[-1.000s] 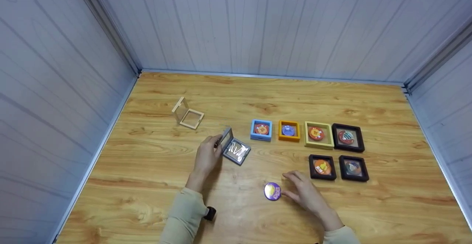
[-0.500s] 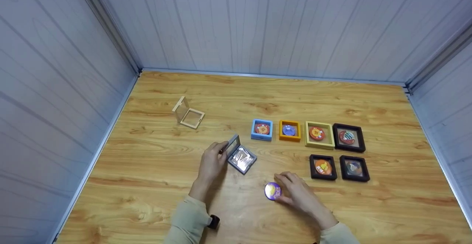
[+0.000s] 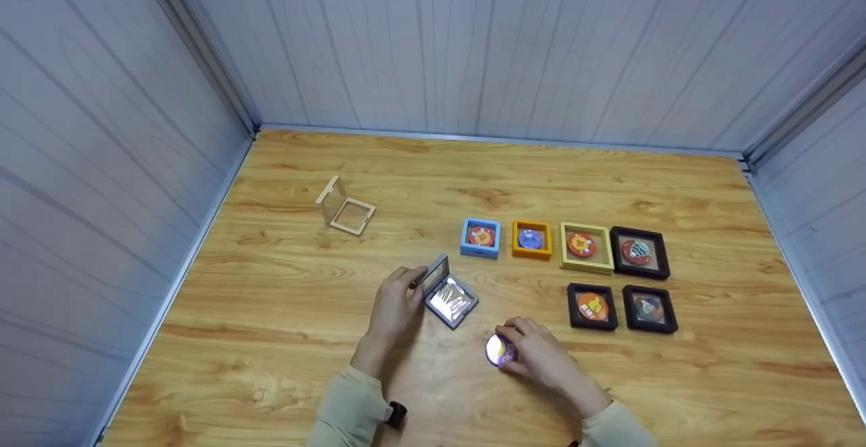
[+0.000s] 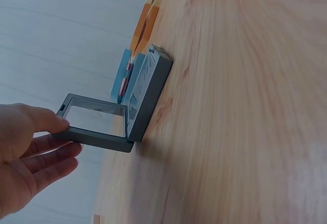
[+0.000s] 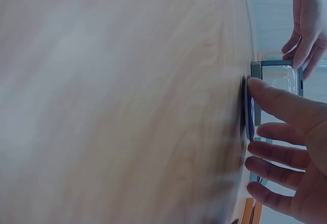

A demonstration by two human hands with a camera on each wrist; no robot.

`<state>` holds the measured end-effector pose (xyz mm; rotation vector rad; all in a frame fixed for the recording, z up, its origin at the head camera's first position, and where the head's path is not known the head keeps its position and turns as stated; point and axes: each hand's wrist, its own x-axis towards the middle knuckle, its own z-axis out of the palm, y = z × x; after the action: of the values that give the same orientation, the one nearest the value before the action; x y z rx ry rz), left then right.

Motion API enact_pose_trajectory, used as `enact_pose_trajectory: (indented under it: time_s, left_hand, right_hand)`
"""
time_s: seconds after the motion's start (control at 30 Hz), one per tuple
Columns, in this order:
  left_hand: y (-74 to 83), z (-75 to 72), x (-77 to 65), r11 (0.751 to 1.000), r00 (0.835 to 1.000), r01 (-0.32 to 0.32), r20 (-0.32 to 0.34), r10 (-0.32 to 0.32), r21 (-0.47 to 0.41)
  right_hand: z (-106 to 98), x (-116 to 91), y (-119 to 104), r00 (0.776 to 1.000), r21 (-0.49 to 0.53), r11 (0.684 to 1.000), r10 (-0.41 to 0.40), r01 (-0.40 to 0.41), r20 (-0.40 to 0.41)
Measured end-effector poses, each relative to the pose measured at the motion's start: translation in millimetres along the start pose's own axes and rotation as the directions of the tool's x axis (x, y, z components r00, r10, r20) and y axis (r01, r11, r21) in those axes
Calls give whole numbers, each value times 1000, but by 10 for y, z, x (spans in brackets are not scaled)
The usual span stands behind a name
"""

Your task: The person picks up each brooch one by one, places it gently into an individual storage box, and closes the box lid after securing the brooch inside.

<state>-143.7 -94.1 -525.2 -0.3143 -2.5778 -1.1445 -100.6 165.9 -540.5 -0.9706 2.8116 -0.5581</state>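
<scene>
My left hand [image 3: 394, 306] pinches the raised lid of a small grey display case [image 3: 452, 301] between thumb and fingers. The case stands hinged open, its clear film shiny, with its base on the table; the left wrist view shows the lid's window frame [image 4: 97, 138] in the grip. To the right, a round purple button badge [image 3: 496, 350] with a yellow picture lies close to the case. My right hand [image 3: 541, 359] has its thumb and fingertips at opposite edges of the badge, pinching it. In the right wrist view, the badge [image 5: 249, 109] is seen nearly edge-on at the tabletop.
Closed cases with badges stand at the right: blue [image 3: 480, 237], orange [image 3: 531, 239], yellow [image 3: 585, 247] and several black ones [image 3: 639, 252]. A beige case [image 3: 352, 217] stands open at the back left. Panel walls [image 3: 473, 48] bound the wooden table [image 3: 237, 339].
My left hand has drawn the grey case rightward and nearer, towards the badge. My right hand has moved left, and its fingers have closed on the badge's edges.
</scene>
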Motion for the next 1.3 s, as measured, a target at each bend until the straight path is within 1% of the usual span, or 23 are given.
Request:
enact_pose_trajectory:
  time_s: [0.17,0.3,0.47,0.6,0.73,0.83,0.93,1.13,1.2,1.3]
  left_hand:
    - [42,18,-19,1000,1000,3,29,-2,-17]
    - [75,39,-34,1000,999,14,36,-13,-27]
    - [103,73,-48,999,999,3,51,-1,-45]
    - [125,96,-60,998,998,-1,68,5,-60]
    - [152,112,-73,998,997,6,82,0,-70]
    - [170,129,-81,997,996,11,91,-5,-72]
    - [187,144,-90,997,996,9,93,-2,-76]
    - [221,165,-119,997,997,-30,75,35,-78]
    - [230,171,-128,997,997,-36,70,41,-70]
    - [239,184,-138,997,996,-30,76,36,-73]
  right_hand:
    - [33,0,-2,998,-33,998,-49,48,-26]
    - [48,-3,-1,998,-35,998,-53,52,-26]
    - [42,-5,0,998,-12,998,-58,58,-17]
    - [5,-9,5,998,27,998,-57,57,-11]
    - [-50,-5,8,999,72,997,-35,35,-7]
    - [-77,3,11,999,90,995,-29,31,-19]
    - [-85,12,16,998,87,995,-46,50,-52]
    - [-90,46,13,990,78,993,-75,84,-118]
    - [-98,61,3,990,85,993,-72,83,-122]
    - [-120,89,-19,993,104,993,-45,56,-106]
